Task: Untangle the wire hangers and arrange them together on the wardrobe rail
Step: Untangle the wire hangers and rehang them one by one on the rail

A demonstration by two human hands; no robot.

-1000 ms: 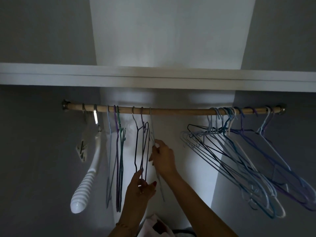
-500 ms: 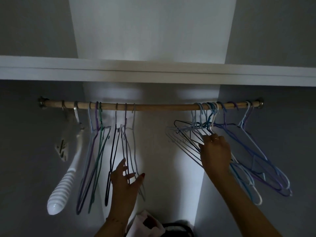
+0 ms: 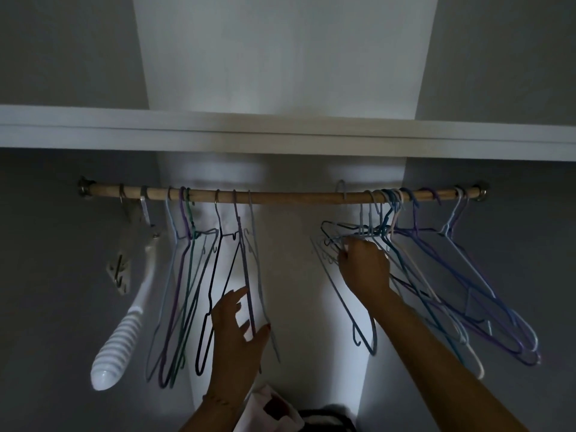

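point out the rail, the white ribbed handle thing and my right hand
rail [image 3: 296,197]: head view, bare wood at mid-span.
white handle [image 3: 115,347]: head view, its ribbed lower end.
right hand [image 3: 364,266]: head view, back of the hand.

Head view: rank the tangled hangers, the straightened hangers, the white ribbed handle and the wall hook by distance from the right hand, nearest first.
1. Tangled hangers, right end of the rail; the right hand is among them.
2. Straightened hangers, left of centre, by the left hand.
3. White ribbed handle, far left.
4. Wall hook, far left; too close to the handle to rank surely.
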